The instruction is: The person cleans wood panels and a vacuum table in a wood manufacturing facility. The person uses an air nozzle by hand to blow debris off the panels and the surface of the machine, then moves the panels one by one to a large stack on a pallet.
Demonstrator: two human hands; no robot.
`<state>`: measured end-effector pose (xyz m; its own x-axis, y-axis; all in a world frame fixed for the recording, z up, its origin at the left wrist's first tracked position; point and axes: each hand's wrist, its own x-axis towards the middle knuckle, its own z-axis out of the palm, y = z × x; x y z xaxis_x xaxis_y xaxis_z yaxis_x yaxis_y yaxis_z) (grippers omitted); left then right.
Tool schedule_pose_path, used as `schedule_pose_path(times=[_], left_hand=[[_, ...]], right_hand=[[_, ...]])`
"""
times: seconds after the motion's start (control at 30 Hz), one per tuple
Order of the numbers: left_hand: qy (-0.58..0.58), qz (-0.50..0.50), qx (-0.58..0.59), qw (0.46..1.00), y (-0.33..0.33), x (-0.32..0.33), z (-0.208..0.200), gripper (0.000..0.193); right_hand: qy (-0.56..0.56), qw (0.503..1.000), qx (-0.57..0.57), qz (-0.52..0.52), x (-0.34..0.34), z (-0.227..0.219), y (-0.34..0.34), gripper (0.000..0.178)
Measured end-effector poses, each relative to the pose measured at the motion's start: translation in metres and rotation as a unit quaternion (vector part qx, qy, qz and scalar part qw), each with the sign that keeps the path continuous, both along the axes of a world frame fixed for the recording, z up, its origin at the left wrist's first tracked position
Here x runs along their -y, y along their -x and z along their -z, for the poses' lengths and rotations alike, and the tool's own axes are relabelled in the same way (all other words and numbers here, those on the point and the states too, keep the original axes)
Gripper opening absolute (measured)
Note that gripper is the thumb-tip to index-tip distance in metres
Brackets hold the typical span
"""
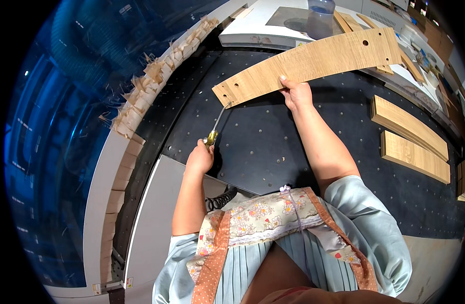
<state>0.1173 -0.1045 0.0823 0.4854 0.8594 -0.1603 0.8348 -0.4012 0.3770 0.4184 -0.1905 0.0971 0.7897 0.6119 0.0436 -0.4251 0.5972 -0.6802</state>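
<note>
1. Panel, long, curved and wood-grained (303, 63), slants across the far part of the black studded table (252, 167), its right end reaching past the far edge over a white worktop (245, 25). (Whether its left end rests on the table, I cannot tell.)

2. The right hand (295, 95) pinches the panel near the middle of its near long edge, thumb flat on the upper face, the other fingers mostly hidden beneath.

3. The left hand (199, 159) is curled firmly around the yellow handle of a screwdriver (211, 138), whose tip meets the panel's near left corner, beside a hole.

4. The panel looks stiff and fairly light, since one hand manages it; its smooth face may be a little slippery, and its corners and hole rims could chip.

5. Its length probably makes it swing, so the middle of the long edge seems the best hold.

6. Two similar stacks of boards (410, 125) (415, 157) lie near the table's right edge, apart from both hands.
</note>
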Motion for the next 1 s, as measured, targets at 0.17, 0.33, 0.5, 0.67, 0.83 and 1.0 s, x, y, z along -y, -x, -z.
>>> schedule_pose_path(times=[0.17, 0.33, 0.5, 0.67, 0.83, 1.0], left_hand=[[-0.014, 0.017, -0.017, 1.0, -0.006, 0.006, -0.006, 0.035], [-0.045, 0.019, -0.028, 0.998, -0.004, 0.009, -0.005, 0.035], [-0.075, 0.024, -0.026, 0.997, 0.0, 0.015, -0.005, 0.034], [0.057, 0.25, -0.03, 0.966, 0.015, 0.054, -0.021, 0.034], [0.137, 0.315, -0.15, 0.927, 0.051, 0.09, -0.023, 0.031], [-0.061, 0.062, -0.161, 0.983, 0.117, 0.018, -0.012, 0.034]], right_hand=[[0.007, 1.0, 0.013, -0.015, 0.001, 0.002, -0.005, 0.038], [0.002, 1.0, 0.009, -0.007, -0.001, 0.001, 0.0, 0.033], [0.01, 1.0, 0.023, 0.014, -0.001, -0.008, 0.0, 0.032], [0.037, 0.991, 0.104, 0.077, 0.018, -0.036, -0.029, 0.032], [0.013, 0.979, 0.164, 0.121, 0.035, -0.084, -0.04, 0.024], [0.051, 0.962, 0.214, 0.162, 0.072, -0.107, -0.069, 0.037]])
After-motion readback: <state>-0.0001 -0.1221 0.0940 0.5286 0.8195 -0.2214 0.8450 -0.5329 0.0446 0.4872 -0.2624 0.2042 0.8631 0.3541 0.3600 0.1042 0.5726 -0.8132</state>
